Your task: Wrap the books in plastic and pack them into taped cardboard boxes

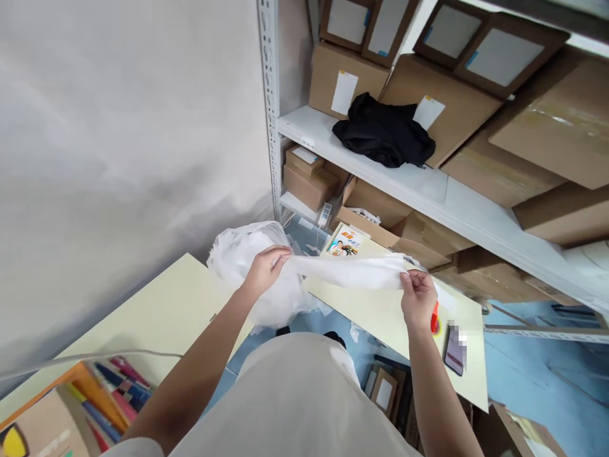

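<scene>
A strip of thin white sheet material (349,271) is stretched between my two hands, above the edge of a pale yellow table. My left hand (266,270) pinches its left end, and my right hand (419,293) pinches its right end. Behind and below my left hand sits a large translucent plastic bag (242,251) stuffed with white material. Close to my right wrist, on the table, is a red and yellow round object (436,320), partly hidden by the wrist.
The table (380,324) bears a phone (455,350) and a printed card (345,242). Another pale table (157,311) stands left, with a box of colourful packets (111,400). A metal shelf (371,168) ahead holds cardboard boxes (447,108) and a black cloth (385,130).
</scene>
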Tool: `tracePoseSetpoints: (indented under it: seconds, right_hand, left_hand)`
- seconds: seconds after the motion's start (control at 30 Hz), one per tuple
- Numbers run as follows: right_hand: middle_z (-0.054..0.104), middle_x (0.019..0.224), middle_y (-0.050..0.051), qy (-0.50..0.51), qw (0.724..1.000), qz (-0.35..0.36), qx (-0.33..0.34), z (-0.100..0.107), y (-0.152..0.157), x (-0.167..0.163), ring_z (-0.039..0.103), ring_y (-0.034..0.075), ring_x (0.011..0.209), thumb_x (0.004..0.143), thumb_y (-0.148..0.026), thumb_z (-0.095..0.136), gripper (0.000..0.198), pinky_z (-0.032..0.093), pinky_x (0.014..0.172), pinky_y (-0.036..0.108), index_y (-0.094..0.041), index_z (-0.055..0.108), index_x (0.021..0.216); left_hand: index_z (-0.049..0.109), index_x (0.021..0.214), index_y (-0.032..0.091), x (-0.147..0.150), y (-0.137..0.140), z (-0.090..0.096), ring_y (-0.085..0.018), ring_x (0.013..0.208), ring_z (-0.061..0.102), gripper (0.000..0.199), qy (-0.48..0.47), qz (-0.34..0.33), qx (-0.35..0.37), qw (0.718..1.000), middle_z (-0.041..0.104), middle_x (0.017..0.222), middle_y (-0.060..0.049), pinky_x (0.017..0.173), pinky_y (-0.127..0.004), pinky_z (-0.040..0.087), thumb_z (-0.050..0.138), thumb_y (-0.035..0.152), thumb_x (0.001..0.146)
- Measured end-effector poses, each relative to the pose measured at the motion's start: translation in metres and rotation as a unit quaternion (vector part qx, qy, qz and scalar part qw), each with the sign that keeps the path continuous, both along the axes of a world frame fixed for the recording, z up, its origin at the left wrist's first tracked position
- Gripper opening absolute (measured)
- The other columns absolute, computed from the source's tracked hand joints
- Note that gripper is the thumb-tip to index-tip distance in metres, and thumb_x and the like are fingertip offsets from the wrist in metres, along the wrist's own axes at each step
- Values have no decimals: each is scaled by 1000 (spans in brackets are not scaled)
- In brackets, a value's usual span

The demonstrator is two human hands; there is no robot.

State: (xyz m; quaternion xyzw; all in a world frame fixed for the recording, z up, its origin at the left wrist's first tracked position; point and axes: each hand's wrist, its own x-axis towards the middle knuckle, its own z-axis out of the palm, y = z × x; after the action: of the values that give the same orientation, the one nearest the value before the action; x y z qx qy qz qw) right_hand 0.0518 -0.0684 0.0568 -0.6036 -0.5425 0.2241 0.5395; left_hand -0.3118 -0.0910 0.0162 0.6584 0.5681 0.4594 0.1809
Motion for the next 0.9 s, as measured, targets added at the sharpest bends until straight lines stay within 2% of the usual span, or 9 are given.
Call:
tracePoseSetpoints:
  seconds: [0.1, 0.17, 0.27, 0.37, 0.47, 0.57, 0.73, 0.83, 0.9]
  right_hand:
    - [63, 97, 9, -142, 988, -40, 46, -2, -14, 15, 60, 24, 99, 82, -47, 57, 27, 46, 88, 44, -20, 57, 82]
    - [59, 107, 11, -222, 968, -91, 77, -5, -28, 24, 55, 27, 110, 83, -43, 56, 23, 42, 94, 49, -20, 58, 81]
    - [56, 105, 12, -275, 932, -190, 142, -18, -52, 42, 56, 27, 105, 82, -33, 57, 13, 45, 89, 48, -19, 57, 82]
    - [55, 96, 11, -330, 897, -232, 182, -44, -75, 71, 58, 25, 95, 83, -21, 56, 3, 49, 82, 43, -19, 57, 84]
    - [58, 89, 9, -396, 897, -151, 123, -74, -90, 104, 58, 22, 86, 85, -16, 50, 9, 49, 76, 39, -20, 58, 86]
    - [63, 87, 8, -411, 907, -57, 71, -100, -98, 130, 59, 20, 82, 87, -13, 45, 16, 50, 74, 35, -20, 59, 91]
    - [68, 93, 10, -409, 913, -10, 14, -126, -91, 161, 61, 20, 86, 88, -12, 43, 21, 50, 79, 34, -19, 63, 89]
    - [70, 93, 11, -425, 898, 27, -110, -138, -78, 180, 63, 21, 88, 89, -12, 39, 28, 50, 81, 35, -17, 66, 91]
    - [71, 100, 13, -431, 876, 64, -209, -145, -69, 189, 63, 21, 95, 87, -7, 36, 35, 49, 85, 35, -14, 67, 103]
  left_hand:
    - [65, 95, 19, 19, 14, 16, -18, 89, 67, 23, 48, -9, 49, 998, 72, 94, -7, 84, -33, 52, 44, 28, 93]
    - [63, 95, 19, 35, 18, 23, -17, 85, 67, 21, 91, -7, 99, 991, 73, 91, -5, 90, -36, 49, 42, 21, 92]
    - [60, 84, 20, 59, 20, 23, -16, 88, 67, 20, 161, -36, 205, 965, 73, 96, -4, 102, -40, 39, 43, 10, 87]
    - [56, 70, 21, 83, 22, 7, -16, 93, 66, 22, 239, -104, 248, 933, 73, 97, -3, 98, -38, 40, 48, 6, 83]
    - [58, 66, 20, 109, 29, -18, -19, 82, 62, 21, 325, -156, 180, 915, 69, 81, -4, 91, -39, 42, 50, 7, 81]
    - [63, 72, 19, 137, 36, -39, -22, 83, 60, 22, 393, -168, 60, 902, 66, 81, -8, 93, -46, 38, 48, 7, 82]
    - [66, 110, 20, 185, 39, -62, -27, 97, 59, 43, 430, -167, -97, 882, 65, 100, -13, 96, -51, 31, 37, 2, 82]
    - [50, 136, 21, 212, 43, -80, -29, 101, 59, 61, 421, -182, -206, 864, 65, 105, -15, 100, -51, 26, 36, 1, 79]
    - [39, 144, 20, 228, 46, -94, -29, 100, 61, 69, 418, -197, -281, 841, 67, 104, -15, 101, -50, 24, 39, 3, 78]
